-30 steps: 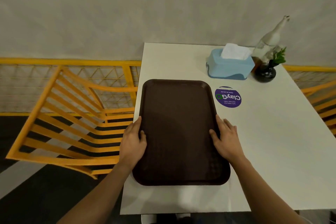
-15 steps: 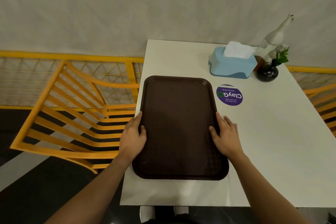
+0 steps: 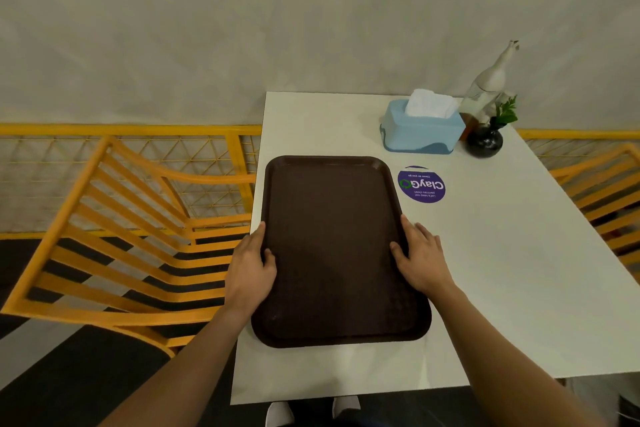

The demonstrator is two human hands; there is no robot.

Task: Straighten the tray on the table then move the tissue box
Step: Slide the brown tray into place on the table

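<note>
A dark brown tray (image 3: 332,239) lies flat on the white table (image 3: 502,270), its long sides roughly parallel to the table's left edge. My left hand (image 3: 251,269) grips the tray's left rim, thumb inside and fingers over the edge. My right hand (image 3: 420,258) grips the right rim the same way. A light blue tissue box (image 3: 420,133) with white tissue sticking out of its top stands at the back of the table, beyond the tray and apart from it.
A purple round sticker (image 3: 421,185) sits on the table right of the tray. A small black vase with a green sprig (image 3: 485,140) and a pale bottle (image 3: 488,80) stand beside the tissue box. Orange slatted chairs (image 3: 121,236) flank the table on both sides.
The tray has shifted a little farther onto the table with both hands still on its sides. The view has tilted, so everything appears lower in the frame.
</note>
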